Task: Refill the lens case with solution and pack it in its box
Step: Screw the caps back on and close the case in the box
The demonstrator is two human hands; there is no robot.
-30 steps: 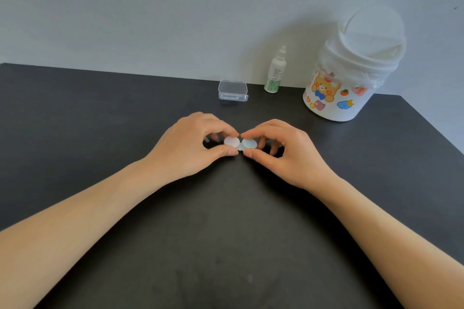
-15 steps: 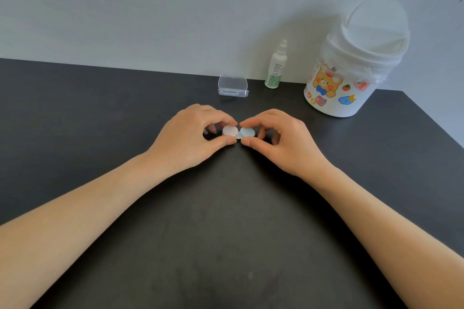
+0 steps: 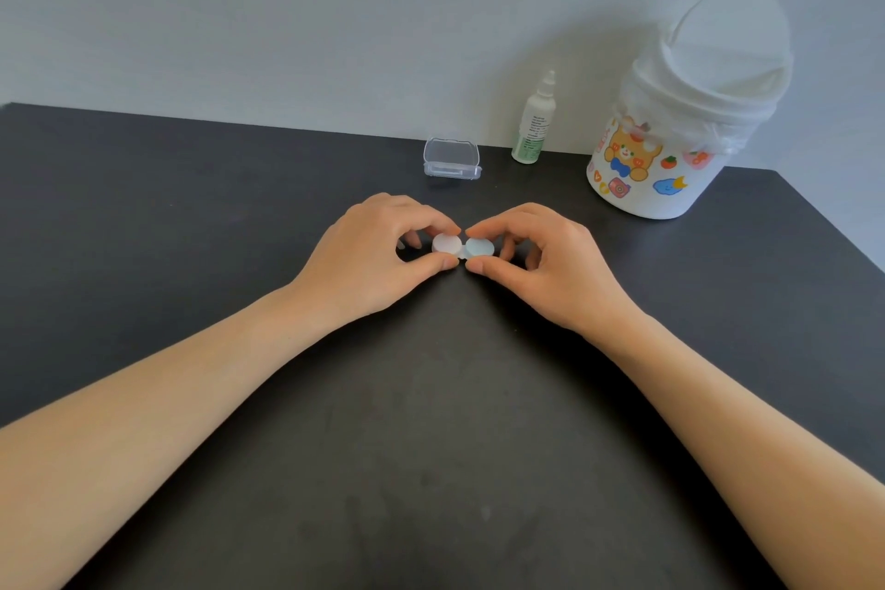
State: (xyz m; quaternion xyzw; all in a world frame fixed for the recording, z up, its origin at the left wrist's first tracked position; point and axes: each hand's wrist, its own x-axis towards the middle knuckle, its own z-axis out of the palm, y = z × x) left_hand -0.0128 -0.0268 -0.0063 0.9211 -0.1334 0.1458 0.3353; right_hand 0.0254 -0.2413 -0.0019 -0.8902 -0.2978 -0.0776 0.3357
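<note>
2 hands (image 3: 378, 254) (image 3: 550, 264), 1 lens case (image 3: 463, 247)

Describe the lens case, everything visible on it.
The lens case is a small double-well case in matte plastic: a white round cap on its left, a pale blue one on its right, joined by a narrow white bridge. Both caps are on and face up, and it lies flat, low over the black table, centre, nearer than the clear box. The left hand pinches the white cap between thumb and fingers; the right hand pinches the blue one. Contents cannot be seen.
</note>
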